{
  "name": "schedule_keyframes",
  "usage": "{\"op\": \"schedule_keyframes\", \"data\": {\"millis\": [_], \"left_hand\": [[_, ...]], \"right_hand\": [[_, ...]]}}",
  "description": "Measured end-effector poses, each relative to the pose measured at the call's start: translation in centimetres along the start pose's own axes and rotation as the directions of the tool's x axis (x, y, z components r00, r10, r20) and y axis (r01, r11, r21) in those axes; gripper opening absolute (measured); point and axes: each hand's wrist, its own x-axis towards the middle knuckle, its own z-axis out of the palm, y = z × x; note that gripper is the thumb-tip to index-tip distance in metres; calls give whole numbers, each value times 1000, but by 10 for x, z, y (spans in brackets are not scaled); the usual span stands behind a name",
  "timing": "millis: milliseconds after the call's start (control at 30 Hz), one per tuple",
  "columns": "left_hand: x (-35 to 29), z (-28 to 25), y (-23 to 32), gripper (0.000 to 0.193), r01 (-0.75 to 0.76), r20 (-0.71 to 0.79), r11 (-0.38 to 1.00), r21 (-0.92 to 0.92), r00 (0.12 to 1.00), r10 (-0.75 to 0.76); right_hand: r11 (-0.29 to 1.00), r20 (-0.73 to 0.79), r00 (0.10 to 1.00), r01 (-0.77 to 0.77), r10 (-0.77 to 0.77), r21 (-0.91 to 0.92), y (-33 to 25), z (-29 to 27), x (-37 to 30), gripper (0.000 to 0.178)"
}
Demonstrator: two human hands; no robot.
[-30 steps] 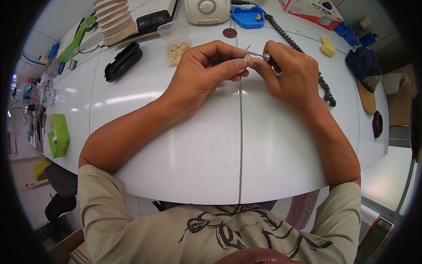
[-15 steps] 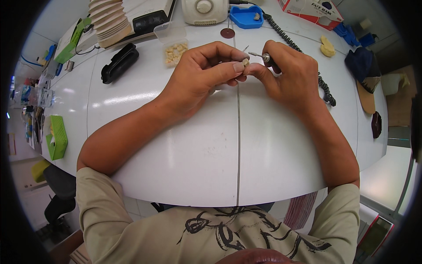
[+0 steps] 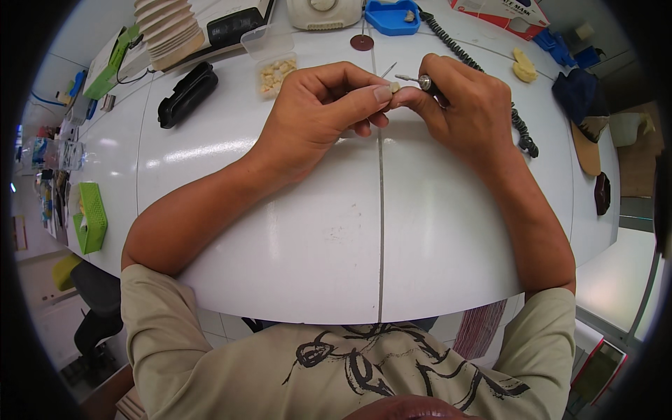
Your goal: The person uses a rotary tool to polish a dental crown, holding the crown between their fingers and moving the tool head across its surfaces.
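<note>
Between the thumb and fingers of my left hand (image 3: 311, 115) is a small cream tooth-shaped piece (image 3: 395, 87), mostly covered by the fingertips. My right hand (image 3: 465, 101) is closed around a rotary handpiece (image 3: 425, 82), whose thin metal bur (image 3: 406, 78) points left, just above the piece. I cannot tell whether bur and piece touch. The right thumb reaches across to the left fingertips. Just beyond the left fingers shows a thin pointed metal pin (image 3: 389, 68). A clear lidded box (image 3: 260, 87) of small cream pieces stands left of the left hand.
A dark coiled cord (image 3: 462, 50) runs behind my right hand. At the back are a white control unit (image 3: 323, 15), a blue tray (image 3: 392, 24) and a brown disc (image 3: 362, 43). A black case (image 3: 187, 96) lies left, a yellow lump (image 3: 523, 66) and cap (image 3: 586, 119) right.
The whole view has shifted slightly, with the table things higher in the picture. More of the small piece shows above the left fingertips. Both hands keep their grip.
</note>
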Motion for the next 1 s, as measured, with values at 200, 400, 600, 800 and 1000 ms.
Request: {"op": "schedule_keyframes", "data": {"millis": [200, 400, 600, 800, 1000], "left_hand": [[-4, 3, 0, 18, -68, -23, 983, 173, 997, 73], [-4, 3, -2, 20, -123, -6, 965, 230, 992, 128], [-4, 5, -1, 20, -122, 6, 971, 205, 992, 124], [-3, 4, 2, 21, -96, 11, 968, 230, 995, 96], [-3, 5, 7, 21, 26, -46, 972, 235, 999, -16]], "right_hand": [[1000, 18, 1000, -2, 2, -17, -1, 0, -1, 49], [1000, 42, 999, -9, 9, -7, -4, -1, -1, 46], [1000, 40, 999, -1, 0, 13, -4, -1, -1, 44], [1000, 93, 995, -23, 24, -8, -6, -3, 0, 42], [998, 96, 994, -48, 45, 39, -8, -3, 2, 40]]}}
